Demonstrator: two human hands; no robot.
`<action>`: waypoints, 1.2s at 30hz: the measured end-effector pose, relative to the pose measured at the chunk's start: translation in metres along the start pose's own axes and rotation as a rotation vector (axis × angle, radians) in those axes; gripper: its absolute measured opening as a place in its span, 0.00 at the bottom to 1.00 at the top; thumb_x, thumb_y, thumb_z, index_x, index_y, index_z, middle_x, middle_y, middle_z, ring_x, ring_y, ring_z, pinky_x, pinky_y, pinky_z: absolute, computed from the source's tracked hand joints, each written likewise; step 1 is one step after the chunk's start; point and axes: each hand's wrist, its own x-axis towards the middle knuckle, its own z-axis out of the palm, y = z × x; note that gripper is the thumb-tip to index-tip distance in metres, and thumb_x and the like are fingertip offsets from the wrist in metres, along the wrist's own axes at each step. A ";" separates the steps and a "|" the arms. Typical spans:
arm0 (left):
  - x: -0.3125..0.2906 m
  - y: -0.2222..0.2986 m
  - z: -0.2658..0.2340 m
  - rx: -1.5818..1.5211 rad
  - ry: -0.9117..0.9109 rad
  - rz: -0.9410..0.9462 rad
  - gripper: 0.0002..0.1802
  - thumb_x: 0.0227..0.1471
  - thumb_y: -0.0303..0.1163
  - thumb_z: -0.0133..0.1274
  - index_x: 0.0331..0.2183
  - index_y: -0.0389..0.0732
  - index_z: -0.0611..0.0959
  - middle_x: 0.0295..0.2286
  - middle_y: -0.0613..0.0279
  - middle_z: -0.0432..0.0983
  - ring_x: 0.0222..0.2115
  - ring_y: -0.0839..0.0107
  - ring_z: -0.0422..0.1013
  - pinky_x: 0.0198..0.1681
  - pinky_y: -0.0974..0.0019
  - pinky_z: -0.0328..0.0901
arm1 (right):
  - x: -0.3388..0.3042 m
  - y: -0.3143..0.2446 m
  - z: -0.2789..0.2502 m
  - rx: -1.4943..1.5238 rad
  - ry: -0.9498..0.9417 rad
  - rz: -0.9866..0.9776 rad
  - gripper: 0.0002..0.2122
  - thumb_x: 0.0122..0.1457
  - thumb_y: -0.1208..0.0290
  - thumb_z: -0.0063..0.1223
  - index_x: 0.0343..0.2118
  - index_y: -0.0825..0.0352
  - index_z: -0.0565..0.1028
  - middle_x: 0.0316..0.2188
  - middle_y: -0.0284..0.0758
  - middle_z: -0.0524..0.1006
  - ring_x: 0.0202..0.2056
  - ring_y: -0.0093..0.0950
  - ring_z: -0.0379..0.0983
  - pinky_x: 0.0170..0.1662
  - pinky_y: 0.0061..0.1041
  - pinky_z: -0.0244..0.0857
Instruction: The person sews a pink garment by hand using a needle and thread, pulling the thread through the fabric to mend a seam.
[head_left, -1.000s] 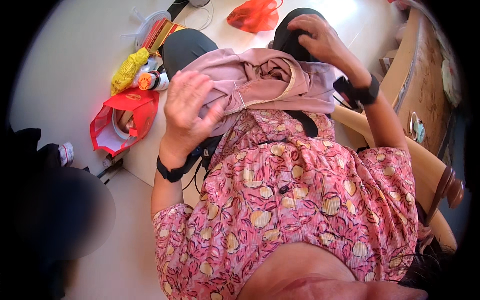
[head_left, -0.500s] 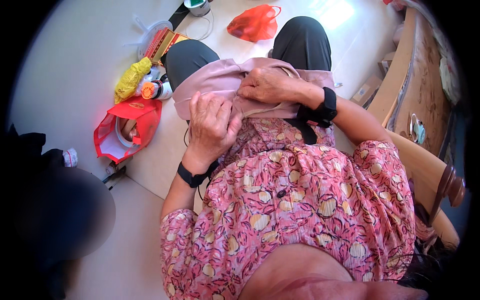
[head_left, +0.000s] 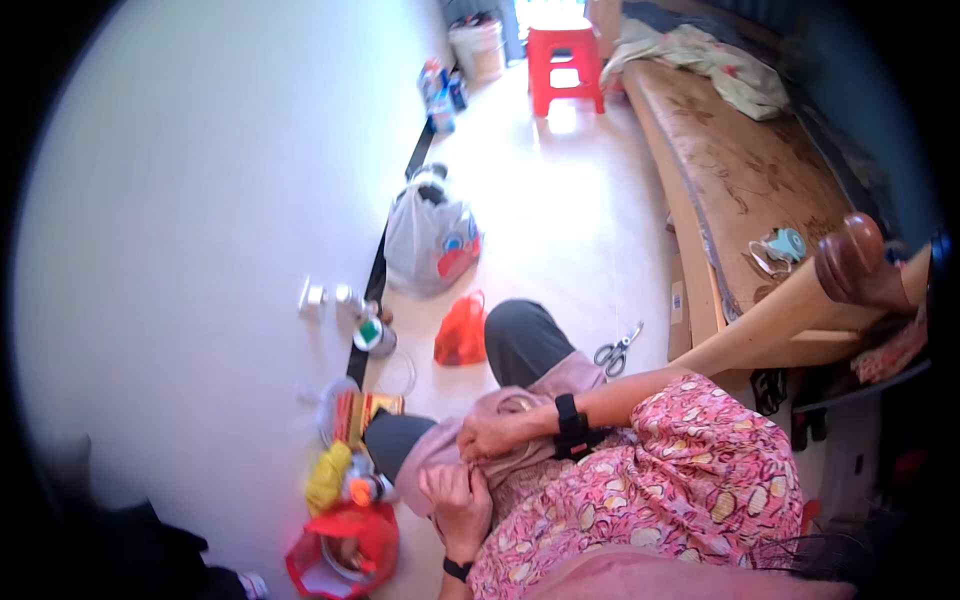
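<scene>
A dusty-pink cloth [head_left: 425,470] lies bunched across my lap over dark trousers. My right hand [head_left: 488,436] is closed, its fingertips pinching a fold of the cloth. Just below and left of it, my left hand [head_left: 458,507] has its fingers curled together at the cloth's near edge, gripping it. The fingertips of both hands almost meet. Whether anything small is between them is too fine to make out. Each wrist wears a black band.
Left of my legs stand a red bag [head_left: 378,560], a yellow plastic bag [head_left: 328,478] and an orange-capped bottle [head_left: 362,490]. Ahead are an orange-red bag [head_left: 461,335], a grey-white bag [head_left: 420,245] and a red stool [head_left: 566,45]. Scissors [head_left: 618,350] lie right, by the wooden bed [head_left: 690,240].
My head has turned up, so the bed, stool and scissors now show, and my hands sit lower in view. Both hands remain on the pink cloth, close together.
</scene>
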 end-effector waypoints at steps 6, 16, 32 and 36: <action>-0.030 0.226 -0.067 -0.696 0.114 -0.265 0.04 0.47 0.22 0.52 0.29 0.31 0.78 0.25 0.59 0.74 0.29 0.72 0.69 0.36 0.72 0.64 | -0.201 -0.181 -0.028 -0.114 0.127 0.028 0.09 0.53 0.70 0.50 0.25 0.73 0.74 0.18 0.33 0.73 0.23 0.21 0.66 0.27 0.23 0.61; 0.012 0.485 -0.099 -0.936 0.136 0.081 0.06 0.51 0.22 0.51 0.31 0.30 0.79 0.25 0.67 0.74 0.27 0.79 0.68 0.33 0.77 0.63 | -0.452 -0.352 -0.112 -0.067 0.479 -0.237 0.07 0.49 0.72 0.53 0.21 0.71 0.75 0.15 0.28 0.71 0.20 0.16 0.65 0.23 0.18 0.58; -0.039 0.525 -0.008 -0.916 0.088 0.172 0.05 0.50 0.20 0.49 0.28 0.30 0.79 0.24 0.68 0.73 0.26 0.80 0.67 0.31 0.77 0.63 | -0.531 -0.255 -0.107 -0.025 0.557 -0.206 0.05 0.46 0.73 0.53 0.20 0.69 0.76 0.15 0.29 0.72 0.17 0.17 0.65 0.18 0.17 0.56; -0.028 0.513 -0.018 -0.915 0.021 0.196 0.05 0.50 0.20 0.49 0.28 0.30 0.79 0.23 0.69 0.72 0.25 0.81 0.66 0.30 0.78 0.62 | -0.511 -0.265 -0.132 0.088 0.691 -0.241 0.05 0.49 0.74 0.50 0.20 0.68 0.74 0.17 0.30 0.73 0.19 0.17 0.68 0.21 0.16 0.61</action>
